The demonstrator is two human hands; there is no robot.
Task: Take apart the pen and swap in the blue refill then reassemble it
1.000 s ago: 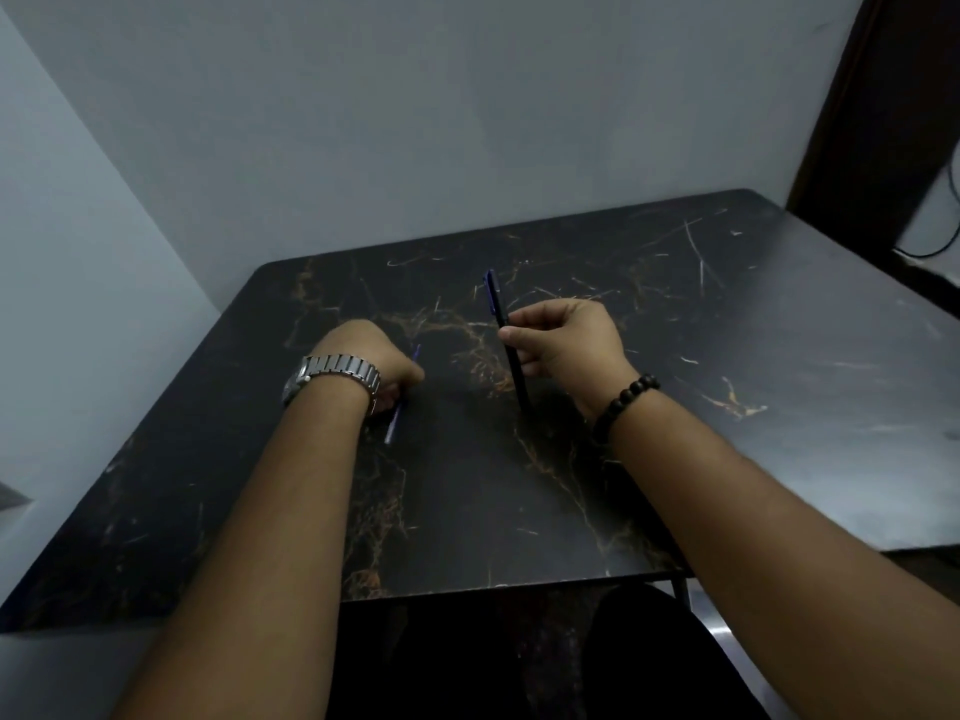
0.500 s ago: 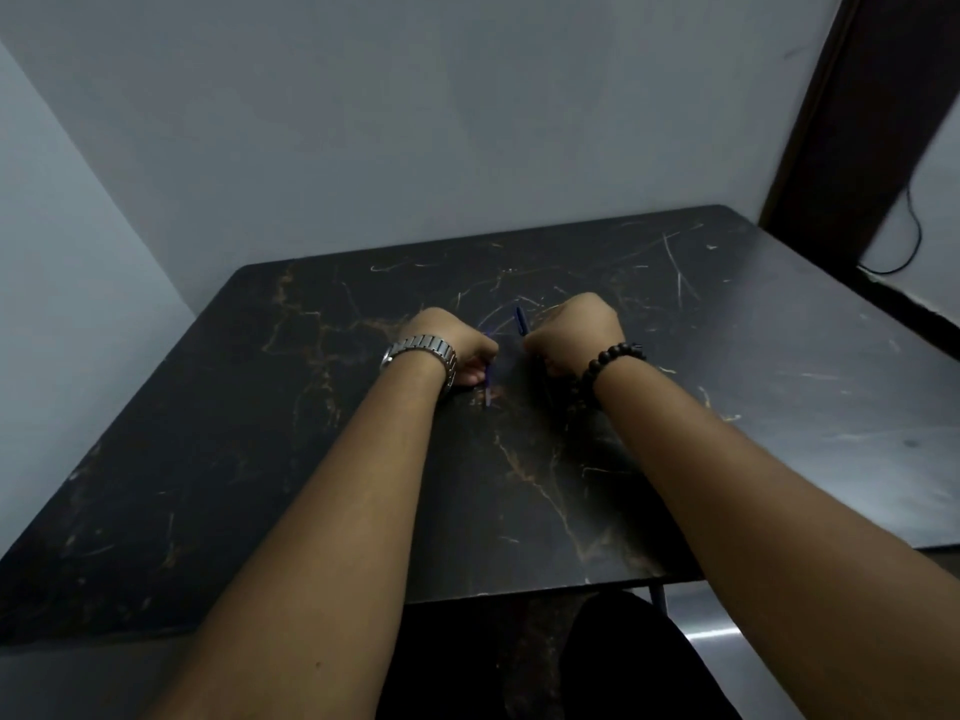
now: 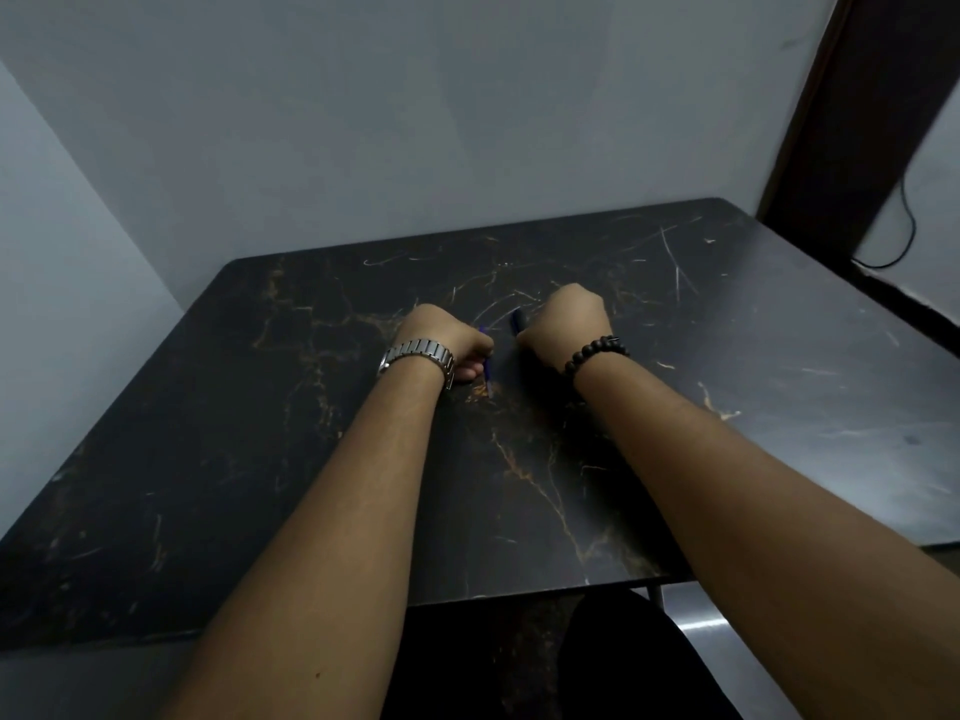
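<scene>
Both my hands rest on the black marble table (image 3: 727, 387), a short gap apart. My left hand (image 3: 447, 340), with a metal watch on the wrist, is closed around a thin blue refill (image 3: 488, 379) whose lower end sticks out toward me. My right hand (image 3: 566, 324), with a dark bead bracelet, is closed around the dark blue pen (image 3: 517, 320); only its upper end shows at the thumb side. The rest of the pen is hidden in the fist.
Grey walls meet behind the table's far left corner. A dark door frame (image 3: 841, 122) and a hanging black cable (image 3: 906, 236) stand at the far right. The table's near edge (image 3: 519, 597) crosses above my lap.
Both hands slid away from me toward the table's middle and came closer together a second ago. The pen, then held more upright, is now mostly hidden in my right fist. Little has changed in the last half second.
</scene>
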